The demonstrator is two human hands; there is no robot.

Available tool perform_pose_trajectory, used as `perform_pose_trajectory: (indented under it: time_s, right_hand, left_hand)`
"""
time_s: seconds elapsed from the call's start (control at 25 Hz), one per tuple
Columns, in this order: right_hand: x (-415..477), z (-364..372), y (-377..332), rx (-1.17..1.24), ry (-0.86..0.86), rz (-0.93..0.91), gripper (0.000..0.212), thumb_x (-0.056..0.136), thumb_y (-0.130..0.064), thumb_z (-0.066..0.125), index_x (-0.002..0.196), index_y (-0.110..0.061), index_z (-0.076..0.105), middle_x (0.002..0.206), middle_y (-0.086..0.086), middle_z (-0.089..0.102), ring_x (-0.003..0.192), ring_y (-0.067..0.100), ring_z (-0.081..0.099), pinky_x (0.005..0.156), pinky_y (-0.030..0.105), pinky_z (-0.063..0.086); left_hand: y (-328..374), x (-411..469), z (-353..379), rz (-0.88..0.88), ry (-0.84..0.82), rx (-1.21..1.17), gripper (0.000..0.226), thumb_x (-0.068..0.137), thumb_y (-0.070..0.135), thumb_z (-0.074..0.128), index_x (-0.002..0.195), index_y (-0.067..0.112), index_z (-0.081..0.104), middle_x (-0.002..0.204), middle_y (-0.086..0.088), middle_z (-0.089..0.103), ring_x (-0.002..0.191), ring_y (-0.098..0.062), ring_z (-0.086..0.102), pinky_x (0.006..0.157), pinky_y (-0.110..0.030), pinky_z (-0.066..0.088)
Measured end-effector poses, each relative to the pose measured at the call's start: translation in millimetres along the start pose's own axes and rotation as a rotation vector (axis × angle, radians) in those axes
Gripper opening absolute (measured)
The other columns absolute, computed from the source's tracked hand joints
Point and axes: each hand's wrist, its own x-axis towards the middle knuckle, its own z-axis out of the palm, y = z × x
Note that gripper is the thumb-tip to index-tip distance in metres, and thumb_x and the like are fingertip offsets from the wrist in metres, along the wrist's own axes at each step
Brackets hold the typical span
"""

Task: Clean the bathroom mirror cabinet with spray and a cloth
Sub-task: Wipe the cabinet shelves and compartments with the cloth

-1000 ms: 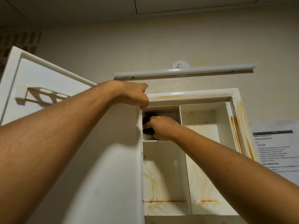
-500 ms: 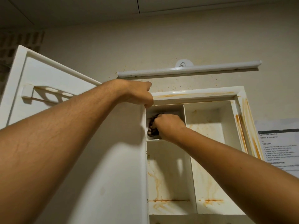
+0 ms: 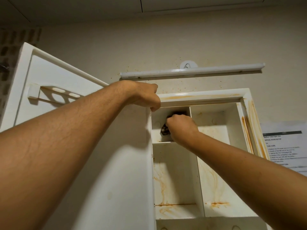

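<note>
The right hand (image 3: 181, 128) is closed tight around a dark cloth (image 3: 164, 131) inside the cabinet (image 3: 207, 96), in its upper left compartment. The cloth bulges out of the fist on its left side, toward that compartment's left wall. The left hand (image 3: 144, 97) curls over the cabinet's top corner, just above and left of the grip. Orange stains (image 3: 162, 185) lie below the grip and to its right, so the wiping probably needs to run downward next — the right hand, already inside, is the nearer one.
</note>
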Motion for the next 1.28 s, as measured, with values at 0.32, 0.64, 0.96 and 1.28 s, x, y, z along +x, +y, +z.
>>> perform_pose_trajectory:
  time_s: [0.32,0.64,0.96,1.28]
  right_hand:
    - [18.6,-11.3,-10.6,0.36,-0.329,-0.357,0.051,0.089,0.004,0.056,0.124,-0.028,0.075,0.123,-0.003,0.071,0.101,0.022,0.062,0.083,0.032,0.053]
    - [13.3,-26.5,-20.6,0.153,-0.386,-0.262,0.013,0.1,-0.015,0.059,0.093,-0.009,0.068,0.078,0.002,0.059,0.072,0.024,0.056,0.066,0.032,0.044]
    - [6.9,-26.9,7.2,0.02,-0.465,-0.238,0.025,0.102,-0.012,0.057,0.121,-0.008,0.072,0.108,0.009,0.072,0.089,0.024,0.064,0.076,0.033,0.051]
    - [8.1,-24.4,-1.2,0.413,-0.464,-0.224,0.021,0.1,-0.013,0.06,0.115,-0.012,0.076,0.094,0.001,0.071,0.086,0.02,0.063,0.077,0.032,0.054]
  left_hand:
    - [-1.1,0.5,-2.6,0.003,0.015,0.017,0.08,0.09,0.023,0.066,0.158,0.014,0.025,0.152,-0.009,0.046,0.136,-0.028,0.047,0.115,-0.049,0.041]
    - [-0.7,0.5,-0.6,0.019,0.025,0.012,0.08,0.087,0.023,0.067,0.156,0.015,0.027,0.145,-0.008,0.05,0.129,-0.026,0.051,0.113,-0.048,0.044]
    - [-1.1,2.3,-0.8,0.009,0.028,0.027,0.08,0.087,0.027,0.067,0.155,0.015,0.028,0.142,-0.008,0.053,0.125,-0.026,0.053,0.112,-0.048,0.045]
    - [1.1,-1.2,-2.2,-0.018,0.007,-0.018,0.078,0.089,0.025,0.066,0.156,0.016,0.027,0.15,-0.01,0.047,0.135,-0.028,0.047,0.113,-0.046,0.042]
